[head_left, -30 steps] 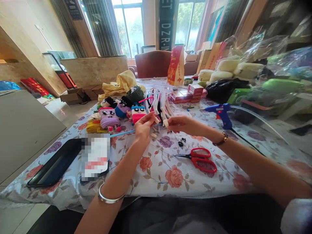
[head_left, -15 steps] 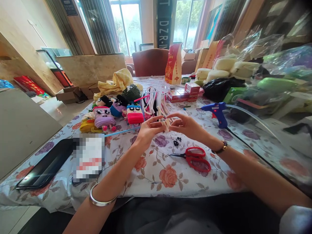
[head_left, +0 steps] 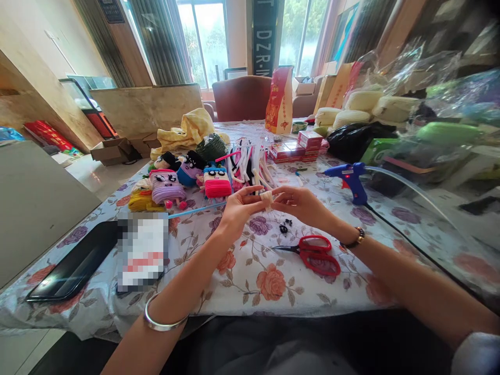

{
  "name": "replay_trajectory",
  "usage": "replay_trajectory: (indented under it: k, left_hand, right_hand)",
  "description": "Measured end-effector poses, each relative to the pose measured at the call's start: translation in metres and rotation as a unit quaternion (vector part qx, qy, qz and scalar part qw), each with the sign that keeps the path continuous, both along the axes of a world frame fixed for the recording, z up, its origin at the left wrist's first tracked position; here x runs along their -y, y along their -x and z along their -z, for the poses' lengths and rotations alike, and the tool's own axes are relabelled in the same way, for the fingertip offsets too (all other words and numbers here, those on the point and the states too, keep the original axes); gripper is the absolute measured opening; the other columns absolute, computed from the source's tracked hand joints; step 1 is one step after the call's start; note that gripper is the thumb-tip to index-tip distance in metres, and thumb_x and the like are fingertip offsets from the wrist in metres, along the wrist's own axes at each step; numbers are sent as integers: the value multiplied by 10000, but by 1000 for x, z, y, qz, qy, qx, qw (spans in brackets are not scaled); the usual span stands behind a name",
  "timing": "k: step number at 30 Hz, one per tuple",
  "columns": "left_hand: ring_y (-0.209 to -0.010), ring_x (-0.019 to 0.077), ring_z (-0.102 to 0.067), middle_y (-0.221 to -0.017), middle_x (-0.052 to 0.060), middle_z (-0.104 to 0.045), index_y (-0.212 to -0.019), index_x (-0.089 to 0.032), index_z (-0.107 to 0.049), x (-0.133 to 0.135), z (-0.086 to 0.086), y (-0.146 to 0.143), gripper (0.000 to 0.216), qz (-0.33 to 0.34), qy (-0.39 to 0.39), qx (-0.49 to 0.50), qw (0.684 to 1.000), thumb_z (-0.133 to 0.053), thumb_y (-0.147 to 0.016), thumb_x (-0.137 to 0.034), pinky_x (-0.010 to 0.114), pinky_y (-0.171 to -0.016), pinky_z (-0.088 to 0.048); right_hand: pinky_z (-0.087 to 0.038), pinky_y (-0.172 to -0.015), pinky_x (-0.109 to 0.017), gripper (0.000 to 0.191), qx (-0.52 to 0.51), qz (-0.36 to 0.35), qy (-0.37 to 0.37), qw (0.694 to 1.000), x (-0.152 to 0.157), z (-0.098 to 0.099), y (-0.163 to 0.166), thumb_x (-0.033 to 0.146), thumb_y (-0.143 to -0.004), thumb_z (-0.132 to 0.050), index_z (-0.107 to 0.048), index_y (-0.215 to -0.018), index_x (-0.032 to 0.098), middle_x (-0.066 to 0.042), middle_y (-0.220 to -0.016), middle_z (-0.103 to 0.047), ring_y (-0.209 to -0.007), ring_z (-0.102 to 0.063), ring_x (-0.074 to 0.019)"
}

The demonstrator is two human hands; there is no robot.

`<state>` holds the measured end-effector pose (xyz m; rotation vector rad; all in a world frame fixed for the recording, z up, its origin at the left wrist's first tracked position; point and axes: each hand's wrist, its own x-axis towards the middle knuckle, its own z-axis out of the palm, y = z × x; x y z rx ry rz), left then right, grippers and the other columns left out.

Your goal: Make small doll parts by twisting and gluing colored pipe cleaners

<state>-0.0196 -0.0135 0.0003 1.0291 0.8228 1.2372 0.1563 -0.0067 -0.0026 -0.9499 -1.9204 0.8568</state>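
A small cream-coloured wound coil [head_left: 266,200], apparently of fuzzy pipe cleaner, sits between my two hands above the table. The fingers of my left hand [head_left: 239,208] are closed on its left side, and the coil appears wrapped around the fingertips. From the right, my right hand [head_left: 292,203] pinches the coil's other side with bent fingers. Just beyond lies a bundle of white, black and pink pipe cleaners [head_left: 250,164]. Nearer to me are small black bits [head_left: 285,226] and red-handled scissors [head_left: 318,255], blades pointing left.
A blue glue gun [head_left: 351,179] stands at right, its black cord trailing toward me. Yarn dolls [head_left: 167,186] sit at left behind a black phone [head_left: 74,260] and a blurred-out item [head_left: 142,252]. Small red boxes [head_left: 289,151], a red bag [head_left: 279,101] and cream rolls [head_left: 351,114] are farther back.
The coil has turned slightly between my fingers and looks more compact. My right hand's fingers have lowered a little against it. Otherwise the table's things stay put.
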Motion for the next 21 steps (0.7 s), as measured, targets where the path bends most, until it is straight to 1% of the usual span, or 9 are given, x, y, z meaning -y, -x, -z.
replay_trajectory:
  k: [3,5,7,9,11,13,17,21]
  left_hand:
    - [-674,150,-660,-760,63,-724,-931,-139,-669,0,0,0,477,-2,8,3,1000,-843,-488,-168,300,-731,-506]
    - [-701,146,-662,-789,67,-725,-945,-144,-672,-1,0,0,467,8,16,11,1000,-835,-508,-165,294,-743,-505]
    - [-707,139,-658,-794,64,-722,-952,-150,-680,-1,-1,0,450,20,28,18,999,-826,-527,-161,288,-748,-505]
    - [-690,128,-650,-780,59,-717,-950,-152,-689,0,-2,0,428,30,39,21,999,-819,-542,-158,282,-747,-506]
    - [-689,121,-645,-778,57,-713,-948,-149,-694,1,-4,0,411,39,46,20,998,-813,-554,-155,274,-748,-505]
    - [-701,120,-646,-790,59,-712,-949,-143,-694,3,-5,0,401,45,49,13,998,-808,-565,-154,266,-744,-505]
    - [-688,134,-647,-768,59,-711,-937,-143,-694,5,-6,-1,394,59,40,-3,997,-814,-565,-190,276,-713,-508]
    - [-685,146,-652,-774,56,-716,-971,-156,-686,4,-4,-1,436,71,22,-22,997,-819,-562,-226,286,-702,-505]
  right_hand:
    - [-474,-594,-261,212,35,66,-74,994,1,-3,0,382,-780,-629,-661,-855,186,-20,-766,-694,-627,-592,-116]
    - [-475,-593,-264,194,56,105,-125,985,2,-5,-2,383,-794,-620,-674,-828,200,-13,-751,-688,-609,-578,-114]
    - [-487,-635,-280,172,77,115,-188,972,2,-6,-5,366,-826,-594,-678,-831,216,-15,-774,-689,-644,-589,-125]
    - [-496,-738,-310,166,109,91,-261,955,1,-6,-9,332,-868,-548,-677,-843,231,-25,-858,-700,-762,-614,-146]
    - [-486,-828,-335,183,146,50,-326,933,0,-6,-13,297,-900,-504,-676,-868,244,-28,-955,-701,-887,-613,-159]
    - [-488,-846,-339,192,180,26,-369,912,-1,-6,-17,270,-913,-483,-675,-905,251,-28,-1000,-697,-926,-604,-157]
    - [-496,-859,-329,224,212,2,-414,885,1,-7,-22,209,-928,-446,-660,-969,259,-28,-1059,-682,-977,-595,-147]
    - [-495,-881,-325,251,218,-27,-426,878,4,-9,-25,195,-941,-417,-641,-1034,260,-32,-1086,-671,-1013,-590,-140]
